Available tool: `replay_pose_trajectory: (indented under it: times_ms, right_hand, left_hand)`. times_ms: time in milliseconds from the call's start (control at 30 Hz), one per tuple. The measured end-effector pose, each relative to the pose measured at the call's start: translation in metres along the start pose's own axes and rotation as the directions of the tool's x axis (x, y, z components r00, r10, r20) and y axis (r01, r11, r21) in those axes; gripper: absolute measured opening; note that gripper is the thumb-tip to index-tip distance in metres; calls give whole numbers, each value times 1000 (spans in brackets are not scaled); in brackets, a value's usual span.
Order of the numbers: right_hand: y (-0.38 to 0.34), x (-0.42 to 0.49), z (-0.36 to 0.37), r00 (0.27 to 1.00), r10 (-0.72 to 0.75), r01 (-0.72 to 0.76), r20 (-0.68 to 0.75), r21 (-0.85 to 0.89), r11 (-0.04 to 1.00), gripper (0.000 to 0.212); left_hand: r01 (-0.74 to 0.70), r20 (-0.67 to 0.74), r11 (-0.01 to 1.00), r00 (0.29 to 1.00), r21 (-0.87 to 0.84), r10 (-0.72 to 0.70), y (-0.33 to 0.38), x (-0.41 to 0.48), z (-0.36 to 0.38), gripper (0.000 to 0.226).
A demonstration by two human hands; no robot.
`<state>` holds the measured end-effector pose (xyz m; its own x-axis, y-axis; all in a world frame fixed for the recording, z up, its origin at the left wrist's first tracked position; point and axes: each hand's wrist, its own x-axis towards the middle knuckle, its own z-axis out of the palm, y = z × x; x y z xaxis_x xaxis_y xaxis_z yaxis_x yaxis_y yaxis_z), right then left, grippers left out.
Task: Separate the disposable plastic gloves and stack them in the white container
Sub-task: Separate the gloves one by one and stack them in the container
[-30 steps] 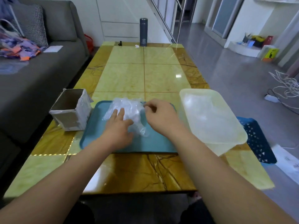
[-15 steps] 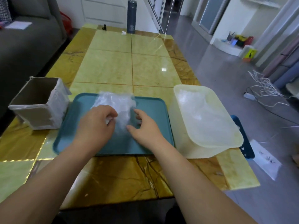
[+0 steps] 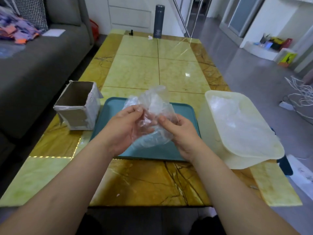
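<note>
A clear plastic glove (image 3: pixel 155 106) is lifted above the teal tray (image 3: pixel 184 112), crumpled and sticking up. My left hand (image 3: pixel 123 128) pinches its left side between thumb and fingertips. My right hand (image 3: pixel 179 131) pinches its right side, fingers curled. A small heap of more clear gloves (image 3: pixel 131 103) lies on the tray behind my left hand. The white container (image 3: pixel 264 150) stands to the right of the tray, with clear gloves lying inside it.
An open cardboard box (image 3: pixel 77 107) stands left of the tray. A dark flask (image 3: pixel 157 21) and a small white scrap sit at the table's far end. A grey sofa runs along the left. Cables and a blue basket lie on the floor at right.
Both hands were down on the glove heap on the tray. They have come up and toward me with one glove pinched between them.
</note>
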<state>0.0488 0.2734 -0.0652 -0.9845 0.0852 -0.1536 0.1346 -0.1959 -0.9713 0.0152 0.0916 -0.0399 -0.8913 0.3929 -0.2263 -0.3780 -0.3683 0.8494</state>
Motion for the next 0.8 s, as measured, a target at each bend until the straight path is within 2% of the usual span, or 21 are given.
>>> replay_pose_trajectory:
  times_ms: [100,167,233,300,367,433,500,633,700,800]
  right_hand:
    - [-2,-2,-2,999,10,-10,-35,0,1000,17]
    - [-5,-5,-3,998,4,-7,-63,-52,999,17]
    - [-7,-7,-5,999,-13,7,-44,-124,992,20]
    - [-7,-9,-7,1000,-12,9,-13,-179,984,18]
    - [-6,-8,-9,1000,2,-4,-9,-183,983,10]
    - [-5,-6,-12,999,8,-14,-37,-159,987,7]
    - [-3,-3,-15,996,9,-20,-86,-131,991,5]
    - [-3,0,-14,979,82,-84,-186,-3,996,31]
    - [-5,-1,-13,967,217,-211,-134,56,976,39]
    - [-5,-5,-12,915,400,-401,49,24,916,59]
  left_hand:
    - [44,-58,997,998,65,-40,-5,6,-3,18]
    - [108,-55,986,993,127,-101,-6,6,-7,41]
    - [129,-36,954,992,269,-124,-7,5,-10,60]
    - [79,-48,897,997,435,-65,-11,3,-10,56]
    - [42,-101,861,995,506,10,-13,7,-14,36]
    - [42,-141,879,990,475,29,-9,10,-21,11]
    - [61,-179,911,984,407,14,-2,10,-29,11]
    - [99,-221,953,975,287,-35,-2,14,-40,17]
    - [83,-245,991,968,105,-55,-4,16,-40,25]
    - [37,-255,997,965,-61,-52,-11,11,-32,24]
